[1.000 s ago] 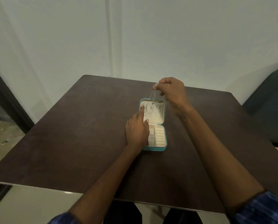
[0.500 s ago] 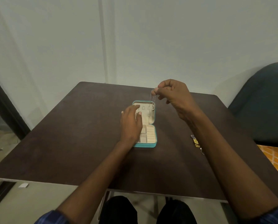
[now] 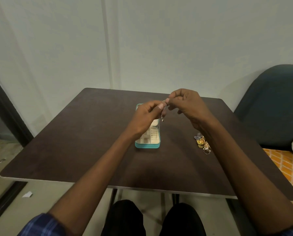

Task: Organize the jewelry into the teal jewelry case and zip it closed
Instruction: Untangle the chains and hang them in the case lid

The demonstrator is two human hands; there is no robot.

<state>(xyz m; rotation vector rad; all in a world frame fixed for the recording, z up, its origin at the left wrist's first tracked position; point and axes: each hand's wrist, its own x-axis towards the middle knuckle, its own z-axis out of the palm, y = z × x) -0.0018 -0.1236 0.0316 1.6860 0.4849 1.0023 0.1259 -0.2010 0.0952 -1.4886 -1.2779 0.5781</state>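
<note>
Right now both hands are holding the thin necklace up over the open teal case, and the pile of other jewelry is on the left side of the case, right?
Not quite. In the head view the pile of jewelry lies right of the teal case. The rest holds: the left hand and right hand pinch the necklace above the open case.

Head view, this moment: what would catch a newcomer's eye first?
Both hands meet above the middle of the dark table: the left hand and right hand pinch a thin chain necklace that dangles over the open teal jewelry case. To the right of the case, a small heap of gold and silver jewelry lies on the table beside the right forearm.
</note>
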